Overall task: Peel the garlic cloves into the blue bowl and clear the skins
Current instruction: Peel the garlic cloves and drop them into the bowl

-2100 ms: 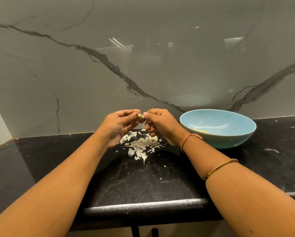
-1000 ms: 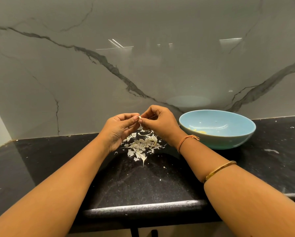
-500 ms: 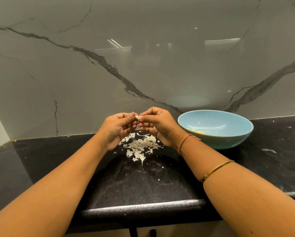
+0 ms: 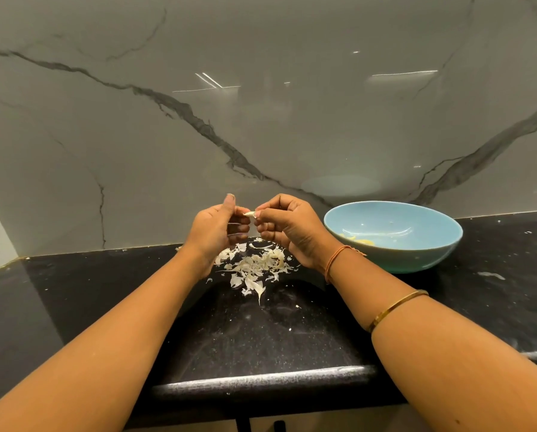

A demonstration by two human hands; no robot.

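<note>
Both hands are up at frame centre, above the desk (image 4: 261, 338), close to the back wall (image 4: 261, 104). R hand (image 4: 292, 232): thumb + index fingers pinch a small pale clove (image 4: 250, 214) by its right end. L hand (image 4: 217, 232): thumb stuck straight up, other fingers curled in narrow, index tip at the clove's left end; can't tell if it grips.

Skins (image 4: 254, 266) lie in a loose pile on the desk right under the hands, w/ a few strays toward the front.

Bowl (image 4: 394, 254) sits centre-right, just beside the R wrist, near the wall but apart from it. Peeled cloves (image 4: 359, 241) lie inside at its left.

Desk's rounded front edge runs across lower centre. Between pile and that edge there's dark surface w/ specks only. Left of frame: a wide desk stretch to the corner. Right of the bowl: more desk, some white flecks.
</note>
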